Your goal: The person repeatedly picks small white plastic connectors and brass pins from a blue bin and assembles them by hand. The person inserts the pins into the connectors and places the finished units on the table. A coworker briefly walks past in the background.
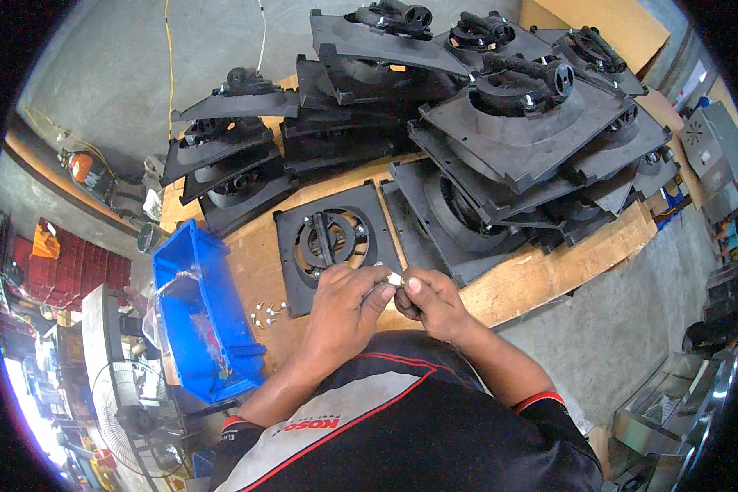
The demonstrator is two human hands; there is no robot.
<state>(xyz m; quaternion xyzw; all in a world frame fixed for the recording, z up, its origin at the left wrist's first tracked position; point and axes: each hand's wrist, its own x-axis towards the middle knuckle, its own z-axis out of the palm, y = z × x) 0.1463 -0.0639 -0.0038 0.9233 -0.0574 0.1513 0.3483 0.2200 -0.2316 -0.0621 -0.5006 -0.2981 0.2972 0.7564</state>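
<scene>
In front of my body, my left hand [343, 310] and my right hand [439, 305] meet with fingertips pinched on a small white-and-brass fitting [395, 280]. Its exact kind is too small to make out, and the fingers cover part of it. Just beyond the hands lies a square black plate [292, 261] with a ring-shaped part and a crossbar at its middle; my left hand overlaps its near edge in view. Several small white-and-brass pieces [264, 316] are scattered on the wooden table [246, 266], left of my left hand.
A blue bin [213, 307] with plastic bags inside stands at the left. Stacks of similar black plates [525, 131] fill the table's far side and right. A fan [135, 418] is at the lower left, red crates [78, 266] farther left, and a cardboard box [599, 29] behind.
</scene>
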